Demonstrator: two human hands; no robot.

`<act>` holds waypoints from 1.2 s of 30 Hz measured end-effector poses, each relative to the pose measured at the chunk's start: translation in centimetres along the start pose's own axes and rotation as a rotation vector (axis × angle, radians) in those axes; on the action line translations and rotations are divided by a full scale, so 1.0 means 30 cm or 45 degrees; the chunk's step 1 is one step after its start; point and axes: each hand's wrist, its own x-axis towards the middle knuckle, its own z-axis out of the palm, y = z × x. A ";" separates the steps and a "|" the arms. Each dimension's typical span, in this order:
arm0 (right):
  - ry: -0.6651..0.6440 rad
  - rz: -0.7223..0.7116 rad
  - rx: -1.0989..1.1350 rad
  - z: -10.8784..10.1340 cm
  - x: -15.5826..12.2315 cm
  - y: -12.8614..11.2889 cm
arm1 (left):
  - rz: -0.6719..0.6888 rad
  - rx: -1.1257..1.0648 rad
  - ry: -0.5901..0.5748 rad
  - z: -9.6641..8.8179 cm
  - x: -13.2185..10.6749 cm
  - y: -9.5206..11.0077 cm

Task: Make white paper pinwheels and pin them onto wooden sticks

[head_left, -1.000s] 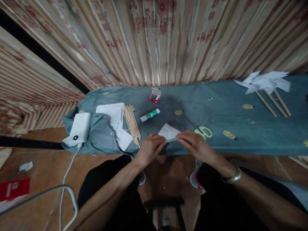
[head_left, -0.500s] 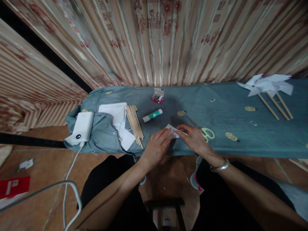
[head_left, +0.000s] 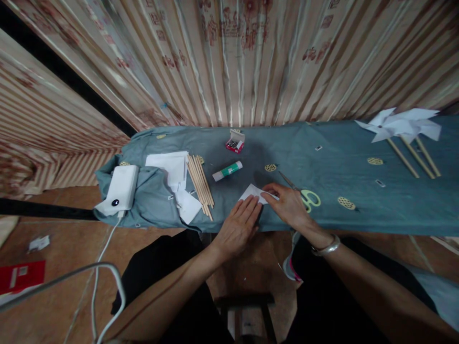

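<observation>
A small piece of white paper (head_left: pixel 251 189) lies near the front edge of the cloth-covered table, between my hands. My left hand (head_left: pixel 241 223) rests on its near side, fingers stretched out flat. With thumb and forefinger, my right hand (head_left: pixel 287 203) pinches the paper's right corner, which is folded over. Partly beneath and beside my right hand are scissors (head_left: pixel 311 199) with light green handles. A green and white glue stick (head_left: pixel 227 171) lies just beyond the paper.
Several wooden sticks (head_left: pixel 201 186) and white paper sheets (head_left: pixel 168 165) lie to the left. A white power bank (head_left: pixel 122 188) with a cable (head_left: pixel 114 234) is at the left end. A small red box of metal pins (head_left: pixel 235 142) stands behind; paper pinwheels (head_left: pixel 401 125) lie far right.
My left hand has slid slightly down and flattened, showing more of the paper's left part. My right hand keeps its pinch at the right corner. The view has shifted slightly.
</observation>
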 end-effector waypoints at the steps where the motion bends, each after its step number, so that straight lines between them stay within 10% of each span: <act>1: 0.000 -0.003 -0.002 0.000 0.000 0.000 | -0.002 -0.001 -0.003 -0.001 0.001 0.001; 19: -0.030 -0.013 -0.064 0.007 0.005 -0.003 | -0.039 -0.054 -0.013 0.005 0.001 -0.001; 36: 0.103 -0.425 -0.145 0.022 -0.069 0.040 | -0.021 0.008 -0.056 0.009 0.005 0.000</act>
